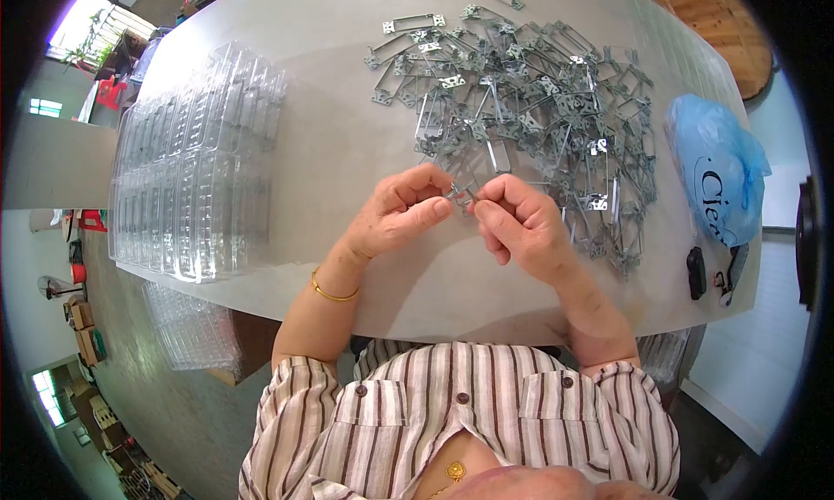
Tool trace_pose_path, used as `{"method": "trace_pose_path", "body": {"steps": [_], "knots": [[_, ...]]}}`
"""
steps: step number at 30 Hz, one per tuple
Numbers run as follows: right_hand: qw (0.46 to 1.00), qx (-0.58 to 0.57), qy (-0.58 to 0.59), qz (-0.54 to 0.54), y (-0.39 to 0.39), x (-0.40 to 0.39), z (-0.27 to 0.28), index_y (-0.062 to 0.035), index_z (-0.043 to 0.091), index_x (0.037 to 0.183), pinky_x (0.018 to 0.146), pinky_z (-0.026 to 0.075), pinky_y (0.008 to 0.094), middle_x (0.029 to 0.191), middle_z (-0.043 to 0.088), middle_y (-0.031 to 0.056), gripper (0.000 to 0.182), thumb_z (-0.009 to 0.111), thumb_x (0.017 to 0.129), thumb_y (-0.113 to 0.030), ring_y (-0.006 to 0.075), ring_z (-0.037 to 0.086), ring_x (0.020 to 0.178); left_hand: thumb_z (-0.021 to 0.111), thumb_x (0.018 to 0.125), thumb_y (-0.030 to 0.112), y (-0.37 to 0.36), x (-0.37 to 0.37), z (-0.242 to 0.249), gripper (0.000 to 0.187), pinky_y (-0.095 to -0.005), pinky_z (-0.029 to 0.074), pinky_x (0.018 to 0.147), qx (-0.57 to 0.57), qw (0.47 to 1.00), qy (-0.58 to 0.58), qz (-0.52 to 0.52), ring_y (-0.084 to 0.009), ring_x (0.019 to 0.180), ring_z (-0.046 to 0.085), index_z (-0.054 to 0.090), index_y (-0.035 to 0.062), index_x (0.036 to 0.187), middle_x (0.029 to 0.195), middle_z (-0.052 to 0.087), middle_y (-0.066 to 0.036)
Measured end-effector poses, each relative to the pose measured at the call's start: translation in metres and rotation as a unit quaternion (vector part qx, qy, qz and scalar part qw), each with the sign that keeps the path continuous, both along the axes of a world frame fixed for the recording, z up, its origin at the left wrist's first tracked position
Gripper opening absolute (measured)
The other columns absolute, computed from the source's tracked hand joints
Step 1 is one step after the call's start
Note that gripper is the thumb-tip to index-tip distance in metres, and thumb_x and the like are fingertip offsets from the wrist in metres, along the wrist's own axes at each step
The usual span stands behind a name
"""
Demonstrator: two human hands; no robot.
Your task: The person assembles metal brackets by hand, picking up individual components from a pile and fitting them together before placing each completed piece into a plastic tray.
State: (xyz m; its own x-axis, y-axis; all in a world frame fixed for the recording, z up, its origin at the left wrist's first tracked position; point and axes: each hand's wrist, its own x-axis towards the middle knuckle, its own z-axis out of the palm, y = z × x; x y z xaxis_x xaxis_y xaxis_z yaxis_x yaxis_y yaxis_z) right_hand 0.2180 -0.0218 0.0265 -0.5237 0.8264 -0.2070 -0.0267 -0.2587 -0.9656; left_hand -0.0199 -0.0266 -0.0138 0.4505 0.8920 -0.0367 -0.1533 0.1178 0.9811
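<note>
Between my two hands, just in front of the heap, is a small metal bracket (463,196). My left hand (404,209) pinches its left side with thumb and forefinger. On the other side my right hand (519,219) grips it between thumb and bent fingers, which cover part of it. Right beyond my fingertips spreads a large pile of similar thin metal brackets (530,100), tangled together. A single bracket (413,23) lies at the pile's far left edge.
Stacked clear plastic trays (195,170) stand on the table (334,92) at left, with more trays (191,326) below the edge. At right lie a blue plastic bag (717,170) and a black object (696,272). A wooden round surface (717,31) adjoins the far right.
</note>
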Motion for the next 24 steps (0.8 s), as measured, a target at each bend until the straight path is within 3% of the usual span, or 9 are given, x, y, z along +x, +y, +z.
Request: {"method": "trace_pose_path", "body": {"steps": [2,4,7,10,12,15,18,22,24], "knots": [[1.0,0.011,-0.001,0.013,0.003,0.004,0.001,-0.0047,0.06,0.104,0.047,0.038,0.0206,0.067,0.058,-0.0015,0.008,0.058,0.104,-0.013,0.0039,0.051,0.054,0.068,0.098,0.024,0.0,0.0,0.003,0.03,-0.0211,0.028,0.056,0.015,1.0,0.016,0.018,-0.0023,0.065,0.038,0.063,-0.0006,0.113,0.078,0.05,0.007],[0.991,0.064,-0.109,0.031,0.006,0.008,0.003,-0.0043,0.059,0.105,0.05,0.041,0.0207,0.07,0.059,-0.0008,0.009,0.058,0.104,-0.013,0.0044,0.053,0.057,0.069,0.098,0.024,0.0,0.001,0.001,0.029,-0.0216,0.028,0.056,0.029,0.998,0.033,0.037,-0.0028,0.065,0.038,0.063,-0.0002,0.112,0.077,0.05,0.007],[0.995,0.084,-0.023,-0.056,0.008,0.008,-0.001,-0.0049,0.059,0.106,0.052,0.044,0.0212,0.073,0.061,0.0002,0.008,0.058,0.105,-0.012,0.0051,0.053,0.058,0.07,0.096,0.023,0.003,0.001,-0.002,0.027,-0.0228,0.03,0.056,0.111,0.987,0.087,0.077,-0.004,0.064,0.038,0.063,-0.0001,0.109,0.074,0.049,0.007],[0.99,0.113,0.036,-0.071,0.008,0.006,-0.007,-0.006,0.06,0.108,0.053,0.045,0.021,0.076,0.062,0.0006,0.007,0.058,0.105,-0.012,0.005,0.054,0.059,0.075,0.091,0.02,0.0,0.005,0.009,0.029,-0.0243,0.032,0.055,0.167,0.972,0.152,0.07,-0.0049,0.062,0.039,0.062,-0.0002,0.107,0.071,0.047,0.005],[0.991,0.114,0.033,-0.062,0.006,0.003,-0.006,-0.0062,0.06,0.108,0.054,0.045,0.0209,0.077,0.063,0.0005,0.007,0.059,0.105,-0.012,0.0048,0.054,0.06,0.08,0.086,0.019,-0.002,0.01,0.012,0.033,-0.0258,0.034,0.053,0.204,0.95,0.227,0.064,-0.0077,0.058,0.041,0.063,0.0004,0.107,0.067,0.046,0.001],[0.993,0.113,0.019,-0.041,0.005,0.002,-0.007,-0.0059,0.061,0.109,0.055,0.047,0.021,0.08,0.064,0.0003,0.007,0.059,0.105,-0.011,0.0046,0.055,0.062,0.084,0.081,0.025,-0.001,0.017,0.005,0.036,-0.029,0.039,0.05,0.301,0.912,0.264,0.089,-0.0147,0.051,0.047,0.065,0.0044,0.104,0.062,0.05,-0.004],[0.992,0.12,-0.012,-0.035,0.003,0.0,-0.012,-0.0045,0.061,0.108,0.057,0.049,0.0215,0.082,0.064,0.0001,0.008,0.06,0.104,-0.011,0.0048,0.058,0.065,0.085,0.08,0.026,-0.001,0.019,0.009,0.037,-0.0301,0.043,0.051,0.318,0.899,0.284,0.096,-0.018,0.052,0.053,0.065,0.0052,0.103,0.062,0.055,-0.005],[0.991,0.107,-0.041,-0.07,0.001,-0.004,-0.01,-0.0031,0.061,0.108,0.062,0.051,0.0223,0.083,0.065,0.0003,0.009,0.061,0.103,-0.01,0.0055,0.061,0.069,0.08,0.084,0.02,0.0,0.016,0.007,0.036,-0.0293,0.041,0.051,0.334,0.897,0.277,0.083,-0.015,0.056,0.05,0.065,0.001,0.111,0.069,0.055,-0.006],[0.987,0.125,-0.051,-0.089,0.003,-0.001,-0.01,-0.0033,0.061,0.108,0.063,0.052,0.0223,0.084,0.065,0.0006,0.009,0.061,0.103,-0.011,0.0055,0.061,0.07,0.073,0.09,0.017,0.002,0.019,0.01,0.031,-0.0277,0.045,0.059,0.359,0.899,0.21,0.139,-0.0126,0.067,0.055,0.064,-0.0007,0.113,0.079,0.059,-0.008]]}}
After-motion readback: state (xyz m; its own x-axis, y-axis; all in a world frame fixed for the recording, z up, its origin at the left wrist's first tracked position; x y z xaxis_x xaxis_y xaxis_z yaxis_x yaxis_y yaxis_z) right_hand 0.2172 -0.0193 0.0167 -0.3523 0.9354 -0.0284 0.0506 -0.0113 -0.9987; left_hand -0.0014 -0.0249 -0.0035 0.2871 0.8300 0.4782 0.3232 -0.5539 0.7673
